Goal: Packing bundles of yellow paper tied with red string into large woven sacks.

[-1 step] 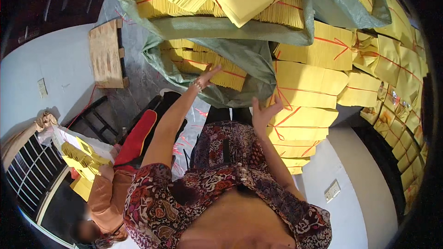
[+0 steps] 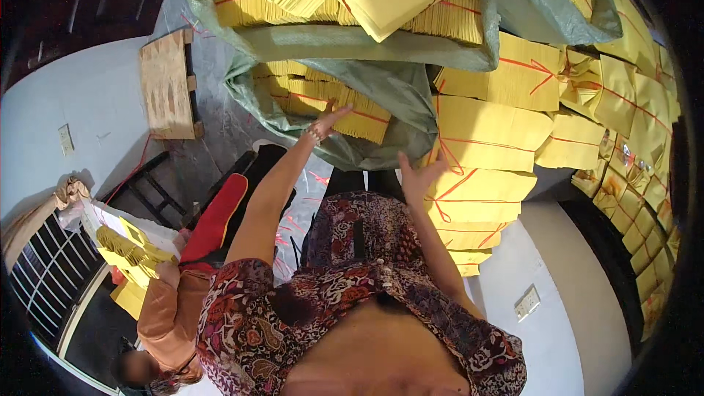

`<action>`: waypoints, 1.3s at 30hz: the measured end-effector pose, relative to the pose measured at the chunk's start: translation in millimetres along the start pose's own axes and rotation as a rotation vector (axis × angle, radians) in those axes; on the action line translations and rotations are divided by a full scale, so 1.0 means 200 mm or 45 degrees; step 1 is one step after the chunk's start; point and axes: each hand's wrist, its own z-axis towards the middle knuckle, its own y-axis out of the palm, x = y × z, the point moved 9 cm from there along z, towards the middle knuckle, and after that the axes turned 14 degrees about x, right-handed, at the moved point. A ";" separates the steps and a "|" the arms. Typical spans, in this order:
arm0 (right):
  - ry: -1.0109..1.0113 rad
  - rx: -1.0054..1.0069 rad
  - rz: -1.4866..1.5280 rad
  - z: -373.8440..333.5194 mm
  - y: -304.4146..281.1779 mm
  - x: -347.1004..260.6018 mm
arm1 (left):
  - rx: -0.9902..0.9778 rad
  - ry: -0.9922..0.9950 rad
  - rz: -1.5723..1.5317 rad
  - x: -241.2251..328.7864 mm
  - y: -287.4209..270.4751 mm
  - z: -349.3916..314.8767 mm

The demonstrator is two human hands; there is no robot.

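Note:
A green woven sack (image 2: 381, 157) stands in front of me with its mouth wide. Inside it is a bundle of yellow paper envelopes (image 2: 364, 123) tied with red string, beside more such bundles. Over the sack's near left rim reaches my left hand (image 2: 328, 120), its fingers spread at the near side of the bundle; whether they touch it I cannot tell. My right hand (image 2: 420, 177) is held at the sack's near right edge, thumb and fingers apart and nothing in them. A beaded bracelet (image 2: 314, 134) circles my left wrist.
Another green sack (image 2: 352, 45), full of yellow bundles, stands behind. Tied yellow stacks (image 2: 488, 132) rise on the right. A wooden pallet (image 2: 166, 88) leans at the far left. At the lower left a co-worker in a brown sleeve (image 2: 163, 308) holds yellow envelopes (image 2: 132, 249).

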 end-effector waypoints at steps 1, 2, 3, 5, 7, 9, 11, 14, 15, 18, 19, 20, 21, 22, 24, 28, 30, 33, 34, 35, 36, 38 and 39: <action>0.003 0.007 -0.021 -0.04 0.07 0.10 | -0.019 -0.009 0.005 0.02 0.05 -0.01; 0.330 -0.268 0.289 -0.10 0.24 0.27 | -0.122 -0.088 0.101 0.05 0.14 -0.04; 0.643 -0.570 0.628 -0.18 0.37 0.31 | -0.187 -0.161 0.173 0.03 0.15 -0.05; 0.651 -0.620 0.480 -0.19 0.35 0.38 | -0.204 -0.077 0.141 0.02 0.17 -0.05; 0.651 -0.687 0.340 -0.22 0.28 0.36 | -0.198 0.005 0.100 0.02 0.13 -0.04; 0.465 -0.831 0.216 -0.21 0.12 0.25 | -0.239 -0.139 -0.301 0.03 0.14 -0.07; 0.664 -0.946 0.189 -0.19 0.06 0.28 | -0.331 -0.173 -0.337 0.05 0.25 -0.15; 0.761 -1.009 0.238 -0.19 0.08 0.29 | -0.243 -0.062 -0.342 0.04 0.35 -0.15; 0.661 -0.975 0.306 -0.18 0.10 0.24 | -0.142 -0.016 -0.287 0.00 0.37 -0.11; 0.700 -1.168 0.187 -0.19 0.12 0.27 | -0.128 0.136 -0.209 0.05 0.33 -0.05; 0.691 -1.178 0.180 -0.18 0.12 0.30 | -0.212 0.245 -0.169 0.10 0.33 -0.06; 0.628 -1.047 0.315 -0.13 0.12 0.30 | -0.205 0.241 -0.183 0.10 0.31 -0.06; 0.562 -0.915 0.453 -0.07 0.13 0.28 | -0.184 0.371 -0.155 0.16 0.28 -0.07; 0.612 -0.985 0.457 -0.01 0.12 0.17 | -0.163 0.495 -0.126 0.21 0.26 -0.10; 0.572 -0.844 0.427 0.11 0.16 0.14 | -0.124 0.455 -0.134 0.27 0.30 -0.14; 0.372 -0.781 0.557 0.32 0.28 0.05 | -0.052 0.517 -0.027 0.21 0.30 -0.07; 0.284 -0.700 0.635 0.36 0.24 -0.08 | -0.021 0.587 -0.151 0.10 0.28 -0.02; 0.104 -0.598 0.599 0.41 0.14 -0.20 | -0.072 0.588 -0.206 0.13 0.33 -0.03; 0.130 -0.546 0.630 0.42 0.12 -0.17 | -0.122 0.526 -0.150 0.15 0.38 -0.03; 0.155 -0.496 0.662 0.44 0.10 -0.14 | -0.128 0.525 -0.153 0.17 0.42 -0.04; 0.155 -0.503 0.661 0.44 0.09 -0.15 | -0.091 0.479 -0.139 0.16 0.43 -0.04; 0.045 -0.622 0.537 0.44 0.11 -0.21 | -0.048 0.429 -0.128 0.13 0.41 -0.04; 0.043 -0.631 0.535 0.43 0.12 -0.23 | -0.076 0.455 -0.167 0.13 0.40 -0.05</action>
